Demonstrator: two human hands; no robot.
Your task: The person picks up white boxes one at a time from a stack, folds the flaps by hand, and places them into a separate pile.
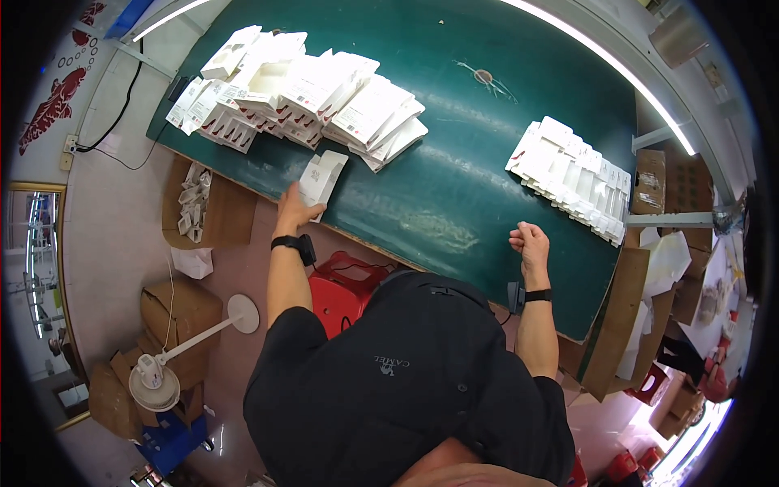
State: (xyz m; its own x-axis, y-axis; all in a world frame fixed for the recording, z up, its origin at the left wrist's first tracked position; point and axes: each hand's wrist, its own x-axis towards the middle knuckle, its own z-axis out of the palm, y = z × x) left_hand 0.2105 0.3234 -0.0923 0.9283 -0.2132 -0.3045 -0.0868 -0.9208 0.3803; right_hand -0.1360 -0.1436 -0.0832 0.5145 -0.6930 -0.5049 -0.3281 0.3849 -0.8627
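Observation:
My left hand point(295, 209) grips the near end of a small white box point(323, 177), with the thumb along its lower edge and the fingers at its left side. The box lies tilted at the table's front edge. My right hand point(531, 247) hovers over the right part of the green table point(422, 207), fingers curled closed, with nothing visible in them. Beyond the left hand lies a heap of flat white cartons point(300, 81), overlapping in stacks. Past my right hand stands a slanted row of white boxes point(572, 178), packed side by side.
Below the table's left end is an open cardboard box point(229, 213) with white pieces in it. A red stool point(331, 304) stands under the front edge. On the left is a white fan point(154, 381) near cardboard boxes. Another open carton point(613, 333) adjoins the table's right end.

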